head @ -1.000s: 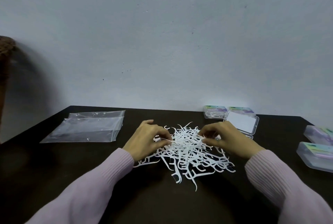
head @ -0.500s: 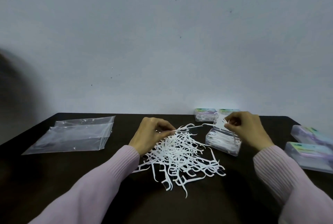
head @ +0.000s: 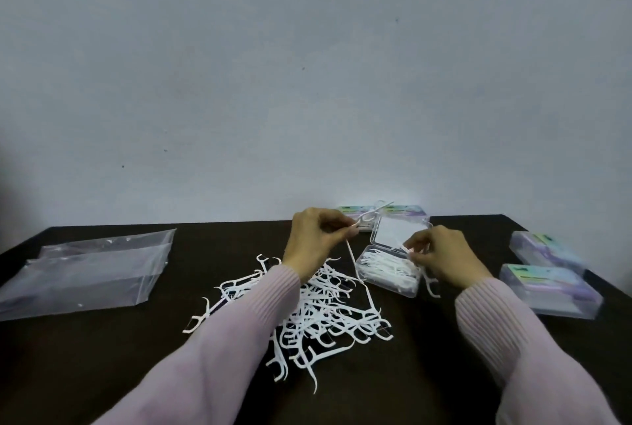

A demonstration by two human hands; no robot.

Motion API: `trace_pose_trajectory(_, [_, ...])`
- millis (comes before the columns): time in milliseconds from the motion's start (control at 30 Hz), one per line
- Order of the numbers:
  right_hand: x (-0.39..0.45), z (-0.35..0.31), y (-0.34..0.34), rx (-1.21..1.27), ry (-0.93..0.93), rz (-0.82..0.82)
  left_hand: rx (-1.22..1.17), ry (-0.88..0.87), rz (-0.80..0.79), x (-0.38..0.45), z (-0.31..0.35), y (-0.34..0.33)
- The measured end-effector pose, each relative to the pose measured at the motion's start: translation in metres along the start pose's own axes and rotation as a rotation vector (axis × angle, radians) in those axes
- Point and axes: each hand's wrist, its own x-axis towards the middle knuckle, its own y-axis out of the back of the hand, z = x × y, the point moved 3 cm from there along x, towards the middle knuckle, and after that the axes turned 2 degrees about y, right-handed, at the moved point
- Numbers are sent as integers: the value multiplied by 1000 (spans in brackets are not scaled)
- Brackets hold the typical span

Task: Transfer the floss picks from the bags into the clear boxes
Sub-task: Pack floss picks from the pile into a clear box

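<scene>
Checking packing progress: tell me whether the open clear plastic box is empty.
No, the open clear plastic box already holds a layer of white floss picks.

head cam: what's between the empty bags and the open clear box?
Head view: the loose floss pick pile and the left hand lie between the empty bags and the open clear box.

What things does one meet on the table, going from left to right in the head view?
empty plastic bags → loose pile of floss picks → open clear box with picks inside → two closed boxes at the right edge.
</scene>
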Motion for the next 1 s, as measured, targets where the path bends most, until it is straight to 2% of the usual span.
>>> trace_pose_trajectory(233, [0, 9, 8, 136, -39, 159, -183, 254, 101, 9, -11, -39])
trace_pose_trajectory(333, [1, 13, 11, 167, -56, 199, -167, 274, 97, 10, -14, -52])
trace_pose_trajectory(500, [1, 16, 9, 146, -50, 235, 16, 189, 23, 9, -15, -63])
trace_pose_trajectory(633, [2, 18, 9, 132, -59, 245, 261, 41, -41, 8, -8, -58])
trace_pose_trajectory(733, [2, 21, 12, 118, -89, 315, 409, -47, -47, 8, -2, -53])
trace_pose_trajectory(867, [1, 25, 17, 123, -124, 412, 552, -136, -52, 10, 3, -47])
trace_pose_trajectory(1000, [0, 21, 12, 142, -79, 359, 587, -173, -133, 10, 4, -48])
